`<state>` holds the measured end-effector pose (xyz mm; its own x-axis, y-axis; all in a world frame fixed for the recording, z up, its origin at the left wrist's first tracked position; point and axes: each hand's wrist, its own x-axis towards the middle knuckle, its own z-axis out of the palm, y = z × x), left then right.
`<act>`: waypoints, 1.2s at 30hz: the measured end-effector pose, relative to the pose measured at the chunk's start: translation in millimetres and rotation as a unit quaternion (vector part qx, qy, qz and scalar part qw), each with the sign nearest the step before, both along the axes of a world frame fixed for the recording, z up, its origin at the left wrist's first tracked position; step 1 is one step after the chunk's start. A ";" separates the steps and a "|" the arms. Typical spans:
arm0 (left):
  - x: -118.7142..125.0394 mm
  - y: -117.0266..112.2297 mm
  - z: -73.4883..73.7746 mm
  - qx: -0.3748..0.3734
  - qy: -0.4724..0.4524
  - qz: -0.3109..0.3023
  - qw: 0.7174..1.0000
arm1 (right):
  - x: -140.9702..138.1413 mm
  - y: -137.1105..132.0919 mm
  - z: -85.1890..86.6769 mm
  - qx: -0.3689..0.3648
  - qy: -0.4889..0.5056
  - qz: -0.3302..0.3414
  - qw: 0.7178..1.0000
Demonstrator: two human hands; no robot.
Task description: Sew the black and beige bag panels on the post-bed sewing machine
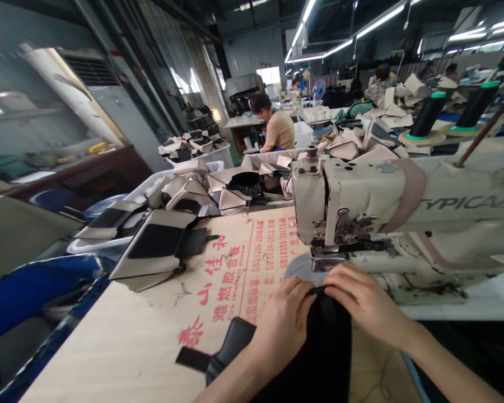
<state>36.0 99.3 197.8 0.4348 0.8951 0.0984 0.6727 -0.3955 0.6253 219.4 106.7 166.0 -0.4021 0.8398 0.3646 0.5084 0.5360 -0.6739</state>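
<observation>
My left hand (pixel 286 313) and my right hand (pixel 357 294) both pinch the upper edge of a black fabric piece (pixel 319 355), a short gap apart. The piece hangs down between my forearms, and its lower part runs out of view. To the left, a black padded flap with a strap (pixel 231 347) pokes out from behind my left arm; whether it belongs to the same piece I cannot tell. Just beyond my fingers stands the sewing machine (pixel 340 196), its needle area close above them.
A beige and black sewn piece (pixel 155 246) lies on the plywood table (pixel 121 341). White bins of similar pieces (pixel 189 193) line its far edge. Black thread cones (pixel 428 115) stand above the machine. A blue-lined container (pixel 37 302) is at left. A person (pixel 279 129) sits further back.
</observation>
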 end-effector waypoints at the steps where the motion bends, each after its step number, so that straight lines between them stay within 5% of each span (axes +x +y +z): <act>1: 2.6 0.6 -1.2 -0.002 -0.003 0.004 1.000 | 0.8 -1.6 -4.6 -0.010 -0.002 0.000 1.000; 8: 5.5 1.8 1.6 -0.027 -0.037 -0.007 0.999 | -5.3 -11.2 -34.5 -0.044 0.099 -0.056 0.993; 18: -22.1 26.6 15.4 -0.116 -0.010 -0.169 0.979 | -5.5 0.1 -29.5 0.029 0.062 0.008 0.998; 23: -22.6 17.7 -2.3 -0.045 -0.006 -0.082 0.996 | -9.3 -1.1 -27.1 0.032 0.063 -0.016 0.997; 29: -18.0 8.7 -19.4 0.083 0.039 -0.066 0.994 | -11.1 0.5 -24.6 0.020 0.048 -0.008 0.999; 36: -15.0 16.1 -5.2 -0.005 0.007 -0.084 0.996 | -2.3 8.2 -11.2 -0.034 0.029 0.052 0.998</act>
